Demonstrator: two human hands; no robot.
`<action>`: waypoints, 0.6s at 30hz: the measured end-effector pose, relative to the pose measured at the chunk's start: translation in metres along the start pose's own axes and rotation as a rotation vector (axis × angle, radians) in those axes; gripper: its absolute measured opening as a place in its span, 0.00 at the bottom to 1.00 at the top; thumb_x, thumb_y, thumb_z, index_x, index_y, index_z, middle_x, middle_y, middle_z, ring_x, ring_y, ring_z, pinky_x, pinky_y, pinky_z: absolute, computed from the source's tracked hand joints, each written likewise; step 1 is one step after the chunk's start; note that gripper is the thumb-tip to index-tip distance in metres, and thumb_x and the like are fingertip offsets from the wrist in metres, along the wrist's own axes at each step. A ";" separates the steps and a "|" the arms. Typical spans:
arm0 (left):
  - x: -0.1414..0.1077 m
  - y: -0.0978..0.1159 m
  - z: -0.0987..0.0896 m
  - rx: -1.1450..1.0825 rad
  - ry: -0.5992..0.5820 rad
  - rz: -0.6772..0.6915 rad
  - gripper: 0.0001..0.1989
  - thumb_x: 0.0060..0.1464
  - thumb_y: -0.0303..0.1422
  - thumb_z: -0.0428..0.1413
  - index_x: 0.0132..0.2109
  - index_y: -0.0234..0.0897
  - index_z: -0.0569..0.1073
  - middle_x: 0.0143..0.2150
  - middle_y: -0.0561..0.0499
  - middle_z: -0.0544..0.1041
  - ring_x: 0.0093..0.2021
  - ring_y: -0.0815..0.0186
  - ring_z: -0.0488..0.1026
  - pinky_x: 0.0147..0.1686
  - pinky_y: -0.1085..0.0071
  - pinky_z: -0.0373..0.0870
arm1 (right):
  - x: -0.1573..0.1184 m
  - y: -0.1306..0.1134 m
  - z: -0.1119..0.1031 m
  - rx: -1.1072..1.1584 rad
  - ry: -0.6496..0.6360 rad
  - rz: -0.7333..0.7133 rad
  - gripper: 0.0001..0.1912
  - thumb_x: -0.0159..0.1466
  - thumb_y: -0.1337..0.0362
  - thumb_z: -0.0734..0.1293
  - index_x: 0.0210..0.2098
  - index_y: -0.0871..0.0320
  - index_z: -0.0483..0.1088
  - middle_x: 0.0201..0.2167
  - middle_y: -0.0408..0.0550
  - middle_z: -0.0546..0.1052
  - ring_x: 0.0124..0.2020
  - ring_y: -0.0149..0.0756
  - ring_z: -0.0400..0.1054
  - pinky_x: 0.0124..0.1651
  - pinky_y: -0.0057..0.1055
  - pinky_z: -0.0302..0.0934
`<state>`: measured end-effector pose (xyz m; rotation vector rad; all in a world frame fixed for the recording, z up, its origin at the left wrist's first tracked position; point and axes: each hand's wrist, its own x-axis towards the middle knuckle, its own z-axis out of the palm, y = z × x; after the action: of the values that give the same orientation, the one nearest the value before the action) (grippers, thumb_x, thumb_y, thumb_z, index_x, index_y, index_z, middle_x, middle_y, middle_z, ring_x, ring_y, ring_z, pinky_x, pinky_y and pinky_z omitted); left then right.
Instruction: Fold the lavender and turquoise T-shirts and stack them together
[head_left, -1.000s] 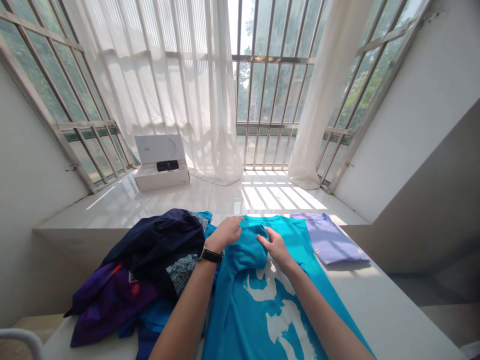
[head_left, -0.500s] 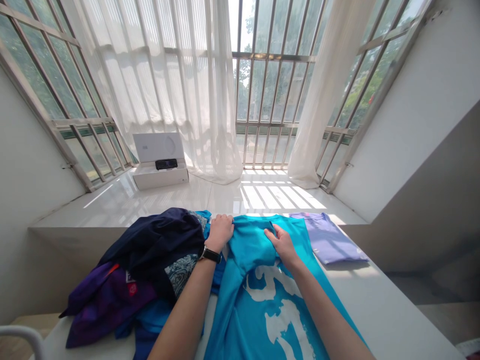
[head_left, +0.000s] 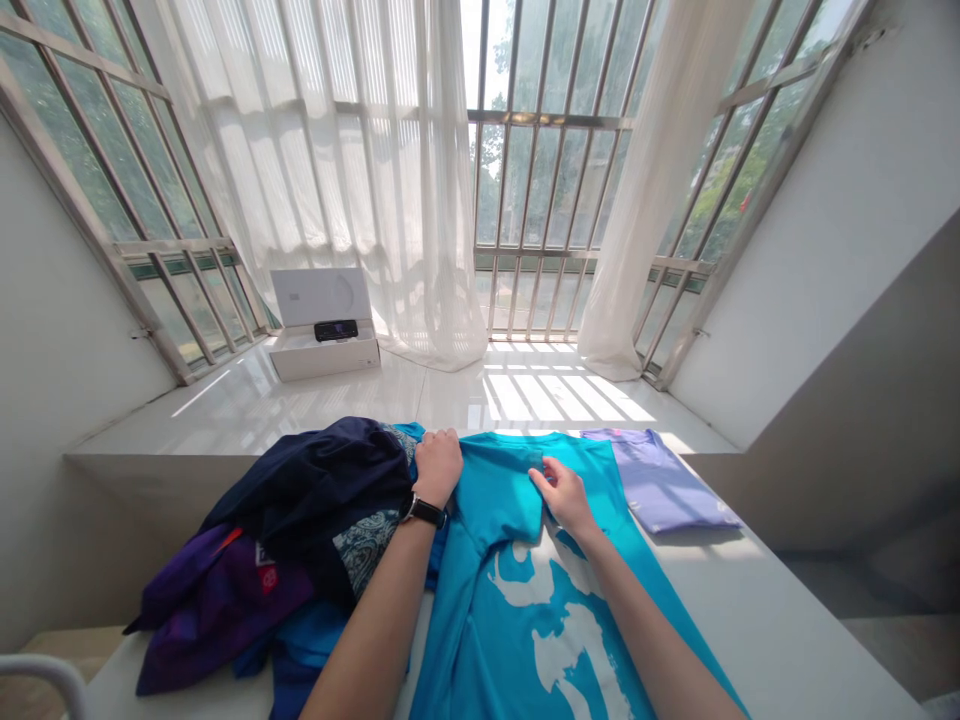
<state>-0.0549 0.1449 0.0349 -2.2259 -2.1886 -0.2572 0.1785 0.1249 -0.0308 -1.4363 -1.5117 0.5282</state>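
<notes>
Working from left to right, a heap of garments [head_left: 307, 480] in navy, purple and paisley fabric sits on a white table [head_left: 757, 610], apparently kept aside to leave the surface free. The left hand [head_left: 439, 468], wearing a black wristwatch [head_left: 424, 512], rests with fingers curled over the top edge of a turquoise T-shirt [head_left: 495, 625]; a grip cannot be confirmed. The open right hand [head_left: 564, 497] lies on a doubled-over panel [head_left: 499, 490], seemingly to keep it flat. A folded lavender shirt [head_left: 664, 482] lies just beside the T-shirt, clear of its spread.
</notes>
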 end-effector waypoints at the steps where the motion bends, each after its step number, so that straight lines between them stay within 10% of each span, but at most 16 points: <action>1: 0.000 0.000 0.000 0.004 0.003 -0.001 0.17 0.69 0.29 0.41 0.51 0.32 0.73 0.49 0.36 0.76 0.53 0.50 0.71 0.48 0.60 0.69 | 0.000 0.000 0.000 -0.008 0.002 -0.017 0.22 0.57 0.43 0.66 0.35 0.58 0.74 0.29 0.52 0.79 0.31 0.44 0.72 0.35 0.36 0.66; 18: -0.001 0.004 0.011 0.035 0.005 0.018 0.16 0.68 0.34 0.45 0.51 0.31 0.74 0.50 0.36 0.76 0.54 0.49 0.71 0.49 0.58 0.68 | 0.000 0.001 0.006 -0.048 -0.009 -0.085 0.18 0.64 0.51 0.63 0.33 0.56 0.77 0.26 0.48 0.80 0.27 0.41 0.72 0.33 0.34 0.63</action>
<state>-0.0494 0.1453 0.0246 -2.2231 -2.1523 -0.2217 0.1744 0.1272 -0.0341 -1.4010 -1.5946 0.4504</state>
